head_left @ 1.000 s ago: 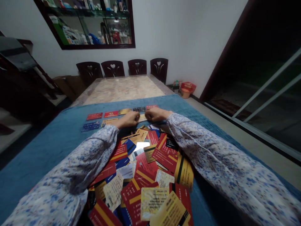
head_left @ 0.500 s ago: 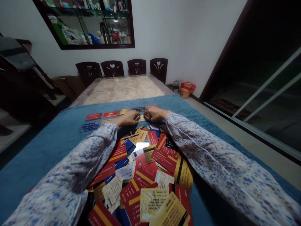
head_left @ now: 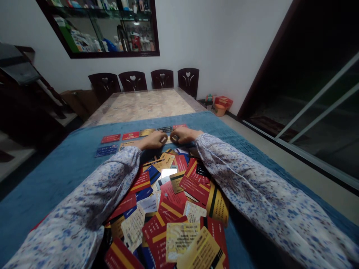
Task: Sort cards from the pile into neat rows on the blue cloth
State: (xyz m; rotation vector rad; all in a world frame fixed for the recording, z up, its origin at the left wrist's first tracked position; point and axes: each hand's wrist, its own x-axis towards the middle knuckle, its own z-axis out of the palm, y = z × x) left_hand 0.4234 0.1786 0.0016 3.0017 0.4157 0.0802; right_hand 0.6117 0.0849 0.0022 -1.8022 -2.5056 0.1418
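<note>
Past a loose pile of plastic cards [head_left: 171,190], both hands are low over the blue cloth. My left hand [head_left: 153,140] is closed, its fingers curled at the left end of a pale card [head_left: 168,140]. At that card's right end, my right hand [head_left: 183,135] is closed too; the fingers hide most of the card. Beyond the hands runs a row of cards: a red card [head_left: 110,138], another red card [head_left: 130,136], a gold card [head_left: 147,132], a black card [head_left: 164,129] and a red one partly covered. A blue card [head_left: 106,150] and a gold-coloured card [head_left: 126,145] lie nearer.
The blue cloth [head_left: 64,168] covers the near part of the table [head_left: 146,104]. Several dark chairs [head_left: 133,81] stand at its far end, under a wall cabinet [head_left: 114,55]. An orange bucket [head_left: 220,110] is on the floor at the right.
The whole view has shifted very slightly. Both hands stay at the pale card in nearly the same pose, and the cards keep their places.
</note>
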